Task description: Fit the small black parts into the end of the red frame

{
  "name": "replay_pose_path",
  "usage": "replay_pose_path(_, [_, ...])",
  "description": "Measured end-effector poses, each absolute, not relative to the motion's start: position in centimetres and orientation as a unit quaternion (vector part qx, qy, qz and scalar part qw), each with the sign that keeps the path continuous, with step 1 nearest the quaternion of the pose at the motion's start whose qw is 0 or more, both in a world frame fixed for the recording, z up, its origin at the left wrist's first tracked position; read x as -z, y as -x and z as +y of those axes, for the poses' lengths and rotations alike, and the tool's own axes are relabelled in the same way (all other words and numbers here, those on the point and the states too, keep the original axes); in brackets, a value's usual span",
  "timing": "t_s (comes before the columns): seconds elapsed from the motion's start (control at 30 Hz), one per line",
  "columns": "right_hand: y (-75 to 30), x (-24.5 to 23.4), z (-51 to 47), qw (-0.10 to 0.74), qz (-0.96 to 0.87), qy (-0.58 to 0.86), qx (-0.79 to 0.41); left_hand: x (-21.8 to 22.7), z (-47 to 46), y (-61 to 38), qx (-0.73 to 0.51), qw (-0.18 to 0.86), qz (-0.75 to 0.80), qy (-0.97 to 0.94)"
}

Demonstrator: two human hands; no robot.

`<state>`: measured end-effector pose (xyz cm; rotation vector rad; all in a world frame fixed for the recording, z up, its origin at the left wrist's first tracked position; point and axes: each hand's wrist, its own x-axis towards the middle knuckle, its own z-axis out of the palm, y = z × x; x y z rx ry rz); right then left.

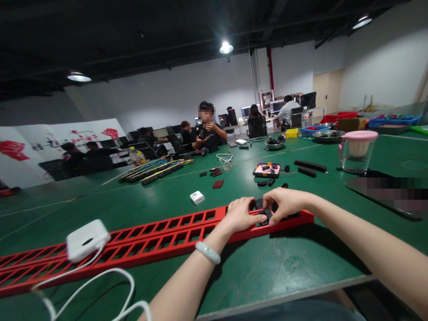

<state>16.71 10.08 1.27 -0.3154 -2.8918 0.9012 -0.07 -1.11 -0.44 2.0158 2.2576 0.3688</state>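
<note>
A long red slotted rail (160,232) lies across the green table (284,263) in front of me. Both hands rest on its right end. My left hand (239,215), with a pale bracelet on the wrist, has its fingers curled over the rail. My right hand (282,203) pinches a small black plastic part (266,213) down into the rail's slots. More black parts (259,204) sit in the rail between the two hands.
A white box (86,238) with a white cable rests on the rail's left part. Loose black pieces, a small tray (266,170), a pink-lidded jar (357,151) and cable bundles (157,170) lie farther back. Several people sit at the table's far side.
</note>
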Motion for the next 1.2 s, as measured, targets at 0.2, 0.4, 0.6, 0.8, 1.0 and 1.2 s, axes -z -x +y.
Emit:
replay_pose_path(0.2, [-16.6, -0.7, 10.3, -0.004, -0.928, 0.102, -0.358, 0.3, -1.2, -0.3, -0.109, 0.042, 0.754, -0.646])
replay_pose_path(0.4, [-16.7, -0.6, 10.3, -0.017, -0.915, 0.101, -0.389, 0.2, -1.3, -0.4, -0.107, 0.043, 0.756, -0.644])
replay_pose_path(0.6, [-16.5, -0.3, 10.1, -0.008, -0.911, 0.099, -0.400, 0.4, -1.4, -0.2, -0.106, 0.046, 0.752, -0.649])
replay_pose_path(0.8, [-16.5, -0.3, 9.8, -0.003, -0.907, 0.110, -0.406, 0.5, -1.4, -0.1, -0.108, 0.046, 0.751, -0.650])
replay_pose_path(1.0, [-16.5, -0.4, 9.5, 0.003, -0.921, 0.127, -0.367, 0.5, -1.4, -0.1, -0.105, 0.046, 0.750, -0.651])
replay_pose_path(1.2, [-16.2, 0.3, 9.8, 0.049, -0.951, 0.119, -0.281, 0.3, -1.4, -0.2, -0.107, 0.045, 0.755, -0.646])
